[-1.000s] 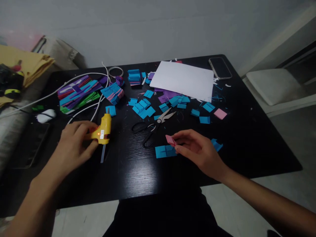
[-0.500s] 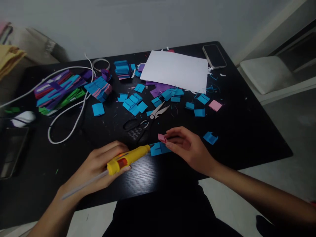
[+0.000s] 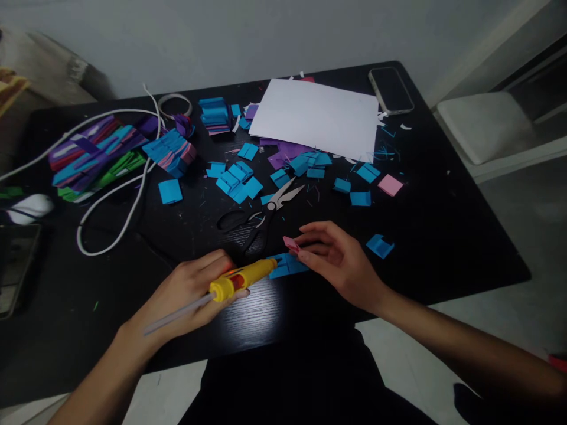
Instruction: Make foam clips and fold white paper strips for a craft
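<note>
My left hand [image 3: 197,292] is wrapped round a yellow hot glue gun [image 3: 248,276], with a clear glue stick [image 3: 177,316] sticking out of its back. The gun's dark nozzle lies over a blue paper piece [image 3: 287,266] on the table. Between the thumb and fingers of my right hand [image 3: 343,260] is a small folded pink paper [image 3: 291,244], held just above the right part of that blue piece. Black-handled scissors [image 3: 270,208] lie spread on the table beyond both hands.
Cut blue papers [image 3: 239,182] are scattered past the scissors. Behind them lies a white sheet [image 3: 316,118], with a phone [image 3: 391,90] at the back right. At left are a looped white cable [image 3: 81,233], bundled coloured strips [image 3: 95,156] and a white mouse [image 3: 31,209].
My left hand has moved the glue gun slightly right, so its nozzle reaches further over the blue paper. My right hand still holds the pink paper. The view has shifted a little.
</note>
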Motion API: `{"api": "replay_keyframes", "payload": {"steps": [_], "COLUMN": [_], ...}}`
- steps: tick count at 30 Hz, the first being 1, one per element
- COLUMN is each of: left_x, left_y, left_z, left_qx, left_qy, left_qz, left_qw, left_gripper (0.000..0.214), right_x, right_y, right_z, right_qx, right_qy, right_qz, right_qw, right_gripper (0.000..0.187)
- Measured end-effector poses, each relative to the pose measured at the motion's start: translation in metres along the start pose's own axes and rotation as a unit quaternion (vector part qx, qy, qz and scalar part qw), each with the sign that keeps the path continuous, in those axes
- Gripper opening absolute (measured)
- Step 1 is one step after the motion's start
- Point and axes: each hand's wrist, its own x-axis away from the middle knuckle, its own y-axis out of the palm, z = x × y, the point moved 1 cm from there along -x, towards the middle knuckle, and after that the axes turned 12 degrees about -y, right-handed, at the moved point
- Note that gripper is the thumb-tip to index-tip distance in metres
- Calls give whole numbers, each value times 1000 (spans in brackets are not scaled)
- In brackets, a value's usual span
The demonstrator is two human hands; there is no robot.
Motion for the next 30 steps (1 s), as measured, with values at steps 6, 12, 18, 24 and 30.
{"api": "replay_keyframes", "payload": {"steps": [6, 12, 18, 24, 30], "left_x": [3, 9, 17, 14, 5], "left_y": [-6, -11, -15, -7, -1], "left_z": [-1, -3, 2, 10, 10], "left_qx": [-18, -14, 49, 40, -4], "left_qy": [11, 8, 2, 9, 1], "left_qz": [11, 16, 4, -20, -3], "left_qw": [1000, 1000, 999, 999, 1000], "left_gripper": [30, 26, 15, 13, 17], "right_x": [0, -1, 0, 0, 0], "right_y": [0, -1, -1, 0, 1], "right_z": [-1, 0, -1, -2, -1], "right_qx": [1, 0, 2, 11, 14], "right_qy": [1, 4, -1, -4, -5], "right_qz": [1, 1, -1, 1, -1], "right_qw": [1000, 1000, 1000, 1000, 1000], "right_gripper": [37, 38, 38, 36, 36]}}
